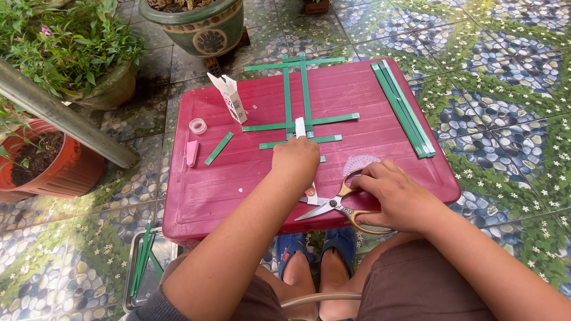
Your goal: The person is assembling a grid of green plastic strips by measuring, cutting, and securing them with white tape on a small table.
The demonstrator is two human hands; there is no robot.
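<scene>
Two hands over red plastic bench [196, 196]: left hand [295, 159] pinching white paper strip [300, 126] upright above crossed green strips [296, 98]; right hand [399, 199] closed through gold-handled scissors [338, 205] (blades slightly parted), at front edge.

Both hands [295, 156] [397, 196] forward, fingers curled

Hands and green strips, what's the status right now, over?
Left hand pinching a white strip upright over the crossed green strips. Right hand gripping gold-handled scissors, blades open. Spare green strips lie clear, right side of the red table.
</scene>
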